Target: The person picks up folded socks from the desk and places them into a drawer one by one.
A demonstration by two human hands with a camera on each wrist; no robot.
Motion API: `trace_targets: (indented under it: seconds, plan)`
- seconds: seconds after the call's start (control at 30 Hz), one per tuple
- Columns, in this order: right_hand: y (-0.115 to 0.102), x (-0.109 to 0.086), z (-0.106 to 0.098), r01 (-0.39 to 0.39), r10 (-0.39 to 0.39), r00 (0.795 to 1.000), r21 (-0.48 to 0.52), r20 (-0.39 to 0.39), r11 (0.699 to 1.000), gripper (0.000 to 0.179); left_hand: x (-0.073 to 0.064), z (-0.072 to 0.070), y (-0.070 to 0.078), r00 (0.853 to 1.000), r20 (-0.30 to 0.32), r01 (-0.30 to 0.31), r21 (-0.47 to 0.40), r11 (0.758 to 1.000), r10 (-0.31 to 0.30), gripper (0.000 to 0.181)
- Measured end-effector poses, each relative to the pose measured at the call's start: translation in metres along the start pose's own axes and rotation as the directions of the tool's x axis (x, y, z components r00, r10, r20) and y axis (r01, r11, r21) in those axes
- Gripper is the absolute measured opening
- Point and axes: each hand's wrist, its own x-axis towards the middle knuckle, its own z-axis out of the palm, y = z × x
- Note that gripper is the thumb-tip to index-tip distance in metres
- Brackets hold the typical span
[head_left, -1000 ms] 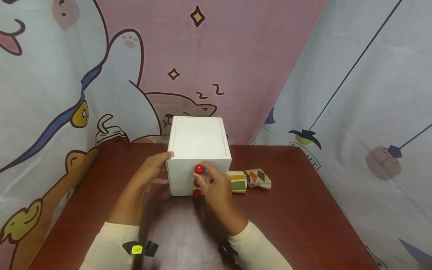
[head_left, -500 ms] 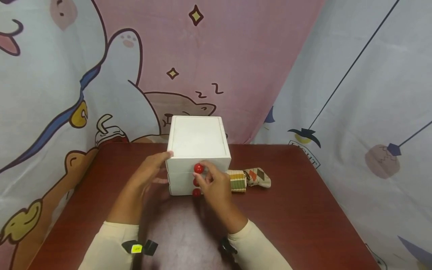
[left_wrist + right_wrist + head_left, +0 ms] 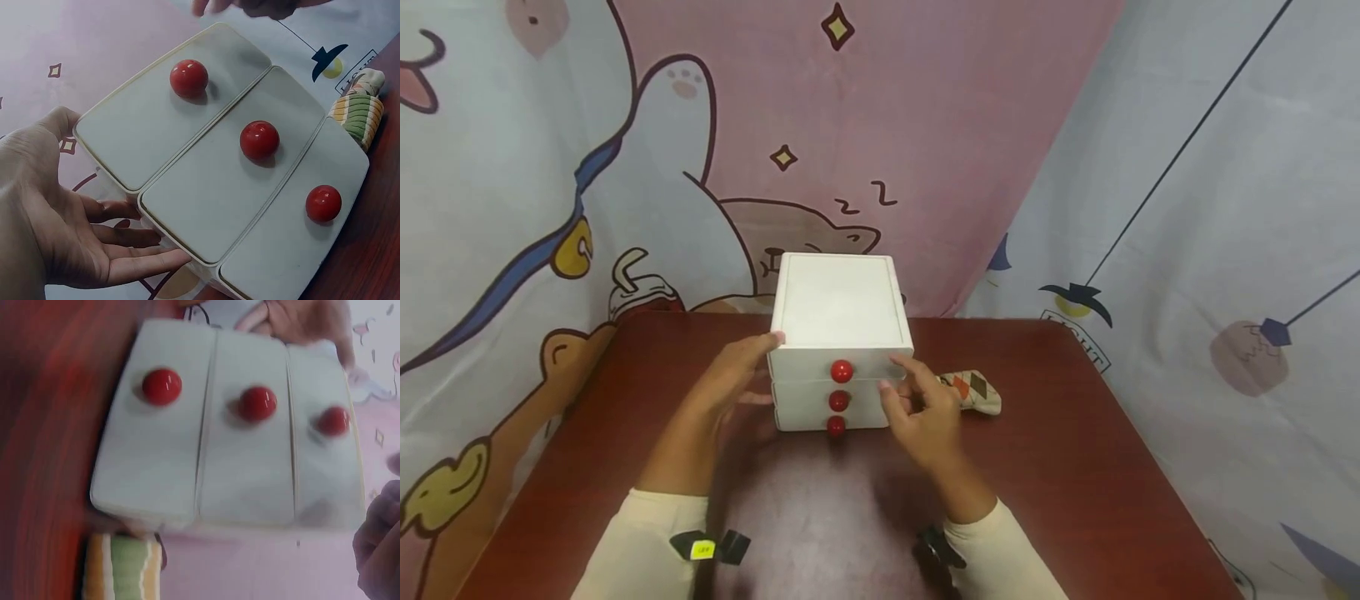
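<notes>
The white box (image 3: 841,302) sits in the middle of the brown tabletop (image 3: 1075,475), with three red knobs (image 3: 838,401) going down its near side. My left hand (image 3: 730,377) touches the box's left side, thumb by the top corner, fingers loose. My right hand (image 3: 931,417) holds nothing, just near the box's right front. A diamond cloth (image 3: 981,392) and a striped cloth (image 3: 359,117) lie to the right.

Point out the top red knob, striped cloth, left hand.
Top red knob (image 3: 842,371): head view, front of the ball.
Striped cloth (image 3: 358,117): left wrist view, ribbed side.
Left hand (image 3: 65,228): left wrist view, palm.
</notes>
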Motion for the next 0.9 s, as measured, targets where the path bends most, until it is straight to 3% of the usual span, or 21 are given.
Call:
trace_targets:
  seconds: [0.1, 0.17, 0.37, 0.47, 0.53, 0.6, 0.77, 0.9]
  plan:
    - [0.003, -0.001, -0.009, -0.102, 0.103, 0.995, 0.037, -0.019, 0.994, 0.017, 0.001, -0.001, 0.0, 1.0, 0.002, -0.004, 0.002, 1.0, 0.004, 0.08]
    - [0.003, -0.003, -0.009, -0.196, 0.195, 0.98, 0.026, 0.024, 0.98, 0.008, 0.0, -0.002, 0.0, 1.0, 0.003, -0.008, 0.002, 1.0, 0.008, 0.081]
    - [0.0, -0.014, 0.012, -0.37, 0.391, 0.895, -0.132, 0.214, 0.92, 0.011, -0.001, -0.004, 0.001, 1.0, 0.005, -0.012, -0.004, 1.0, 0.012, 0.081]
    - [-0.003, -0.017, 0.025, -0.431, 0.465, 0.849, -0.179, 0.251, 0.884, 0.017, -0.001, -0.005, 0.001, 1.0, 0.005, -0.01, -0.001, 1.0, 0.01, 0.081]
    - [-0.005, -0.019, 0.032, -0.454, 0.496, 0.83, -0.207, 0.256, 0.867, 0.021, -0.001, -0.004, 0.0, 1.0, 0.004, -0.008, -0.002, 1.0, 0.008, 0.081]
    - [-0.007, -0.02, 0.038, -0.466, 0.516, 0.821, -0.238, 0.243, 0.852, 0.025, -0.001, -0.004, 0.0, 1.0, 0.002, -0.006, 0.0, 1.0, 0.006, 0.081]
    - [-0.008, -0.023, 0.049, -0.456, 0.526, 0.827, -0.31, 0.198, 0.834, 0.03, -0.001, -0.002, 0.0, 1.0, -0.003, -0.008, 0.001, 1.0, 0.008, 0.081]
    - [-0.008, -0.025, 0.056, -0.467, 0.545, 0.818, -0.342, 0.183, 0.815, 0.03, 0.0, 0.0, -0.001, 1.0, -0.004, -0.004, -0.002, 1.0, 0.004, 0.08]
